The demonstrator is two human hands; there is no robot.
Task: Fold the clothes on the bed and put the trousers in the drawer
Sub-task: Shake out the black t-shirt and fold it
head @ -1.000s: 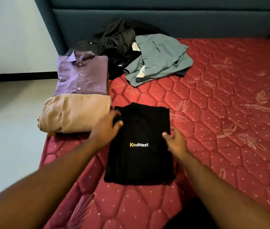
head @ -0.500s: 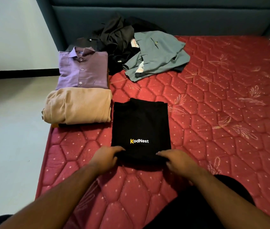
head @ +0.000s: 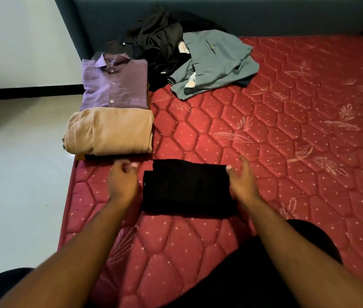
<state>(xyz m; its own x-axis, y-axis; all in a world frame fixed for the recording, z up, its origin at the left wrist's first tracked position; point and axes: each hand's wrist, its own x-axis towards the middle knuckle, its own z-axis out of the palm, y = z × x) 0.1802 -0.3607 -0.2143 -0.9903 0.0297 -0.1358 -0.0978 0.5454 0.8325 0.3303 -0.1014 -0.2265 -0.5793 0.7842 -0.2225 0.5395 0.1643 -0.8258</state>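
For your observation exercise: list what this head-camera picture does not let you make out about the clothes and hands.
- Black T-shirt: its underside is hidden by its own fold.
- Dark pile: which garments, lost in crumpled folds.
- Left hand: fingertips blurred.
- Drawer: outside the head view.
- Item under the beige garment: only its edge shows.

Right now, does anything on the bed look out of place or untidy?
Yes: the crumpled grey-blue garment and black clothes lie unfolded near the headboard, and the folded black T-shirt's top layer sits slightly offset.
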